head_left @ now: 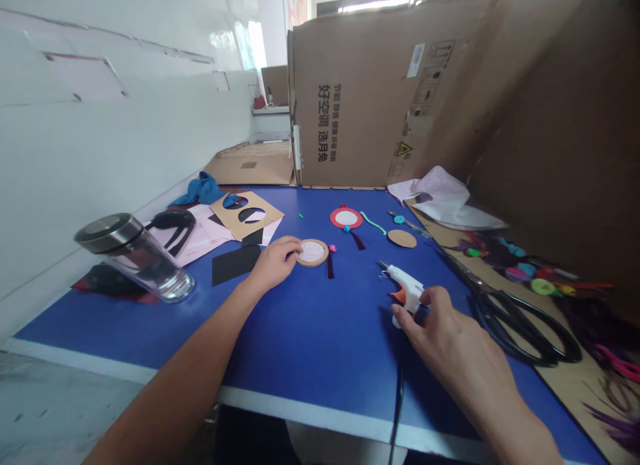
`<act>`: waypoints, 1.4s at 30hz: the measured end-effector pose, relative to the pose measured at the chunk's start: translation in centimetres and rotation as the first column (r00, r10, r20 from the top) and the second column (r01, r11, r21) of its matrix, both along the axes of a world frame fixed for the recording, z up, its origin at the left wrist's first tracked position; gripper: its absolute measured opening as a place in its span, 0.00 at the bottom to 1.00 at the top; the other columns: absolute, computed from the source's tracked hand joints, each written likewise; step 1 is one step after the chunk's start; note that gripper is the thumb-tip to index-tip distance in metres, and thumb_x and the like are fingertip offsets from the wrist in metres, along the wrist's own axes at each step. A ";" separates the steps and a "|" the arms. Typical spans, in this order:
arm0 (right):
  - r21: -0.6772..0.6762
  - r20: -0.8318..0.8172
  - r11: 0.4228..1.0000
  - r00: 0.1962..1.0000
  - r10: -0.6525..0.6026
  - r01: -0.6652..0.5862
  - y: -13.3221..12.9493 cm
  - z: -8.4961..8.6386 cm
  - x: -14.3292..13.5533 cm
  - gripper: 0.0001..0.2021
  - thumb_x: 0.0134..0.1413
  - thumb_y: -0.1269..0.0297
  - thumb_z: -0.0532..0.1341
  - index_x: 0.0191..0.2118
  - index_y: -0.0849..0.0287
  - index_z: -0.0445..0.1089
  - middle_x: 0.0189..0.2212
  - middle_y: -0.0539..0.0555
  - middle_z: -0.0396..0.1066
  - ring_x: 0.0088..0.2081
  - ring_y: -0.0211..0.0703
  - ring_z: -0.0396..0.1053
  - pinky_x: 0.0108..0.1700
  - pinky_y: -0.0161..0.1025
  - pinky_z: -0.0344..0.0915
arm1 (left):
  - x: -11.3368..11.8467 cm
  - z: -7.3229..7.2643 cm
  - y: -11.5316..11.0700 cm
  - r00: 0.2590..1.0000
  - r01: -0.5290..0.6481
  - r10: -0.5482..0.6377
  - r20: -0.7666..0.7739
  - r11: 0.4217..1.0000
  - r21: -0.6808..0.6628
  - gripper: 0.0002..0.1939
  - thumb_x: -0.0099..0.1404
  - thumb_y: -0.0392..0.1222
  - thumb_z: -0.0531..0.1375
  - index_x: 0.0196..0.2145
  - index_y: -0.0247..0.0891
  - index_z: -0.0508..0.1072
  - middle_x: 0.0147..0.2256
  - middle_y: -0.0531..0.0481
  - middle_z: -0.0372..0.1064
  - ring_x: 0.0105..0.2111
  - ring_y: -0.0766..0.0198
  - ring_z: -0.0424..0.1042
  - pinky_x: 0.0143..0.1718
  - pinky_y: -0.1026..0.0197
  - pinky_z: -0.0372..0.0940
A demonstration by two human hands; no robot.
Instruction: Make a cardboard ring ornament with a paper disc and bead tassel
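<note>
My left hand (276,263) pinches the left edge of a round cardboard piece (326,257) with a tan rim and a pale centre. A pink bead (333,249) with a dark red tassel (331,270) lies against its right side. My right hand (457,335) has thumb and fingers closed on the handle of a white hot glue gun (407,283) with an orange trigger. The gun's nozzle points away and to the left, over the blue table. Its black cord (399,398) hangs over the front edge.
A red-rimmed disc (346,209) with a tassel and a plain cardboard disc (402,238) lie farther back. Large black-handled scissors (525,318) lie at right, near colourful beads (543,286). A glass bottle (150,265), black paper (233,265) and cut-out cardboard (265,206) occupy the left.
</note>
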State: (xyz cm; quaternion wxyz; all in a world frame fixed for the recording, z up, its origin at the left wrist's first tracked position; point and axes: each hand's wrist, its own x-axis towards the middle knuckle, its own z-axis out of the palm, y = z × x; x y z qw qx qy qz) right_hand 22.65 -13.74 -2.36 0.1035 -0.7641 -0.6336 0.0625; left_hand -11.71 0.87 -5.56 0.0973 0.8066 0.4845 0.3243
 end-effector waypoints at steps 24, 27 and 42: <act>0.044 -0.975 0.979 0.222 -0.001 0.197 2.6 0.0 -1.1 0.32 0.42 0.50 0.80 0.51 0.54 0.70 0.35 0.50 0.77 0.32 0.48 0.79 0.36 0.42 0.76 | 0.0 -0.4 0.4 0.998 0.017 -0.018 0.052 1.000 0.022 0.14 0.68 0.27 0.60 0.43 0.41 0.83 0.53 0.45 0.82 0.55 0.55 0.82 0.63 0.47 0.75; -0.095 -0.995 0.989 0.009 -0.097 0.112 2.8 0.3 -1.1 0.32 0.38 0.54 0.85 0.48 0.57 0.76 0.33 0.52 0.79 0.31 0.44 0.77 0.32 0.37 0.74 | 0.0 -0.4 0.4 0.998 0.023 -0.024 0.063 1.000 0.011 0.14 0.68 0.27 0.60 0.43 0.41 0.83 0.52 0.45 0.83 0.54 0.55 0.82 0.62 0.46 0.75; -0.106 -0.982 0.971 -0.128 -0.136 -0.215 7.7 3.5 -5.6 0.26 0.33 0.56 0.88 0.37 0.58 0.79 0.32 0.51 0.78 0.29 0.37 0.71 0.31 0.33 0.73 | 0.1 0.6 -0.2 0.997 0.075 -0.074 0.020 0.997 -0.014 0.12 0.67 0.28 0.61 0.41 0.40 0.82 0.46 0.45 0.83 0.49 0.53 0.82 0.56 0.48 0.75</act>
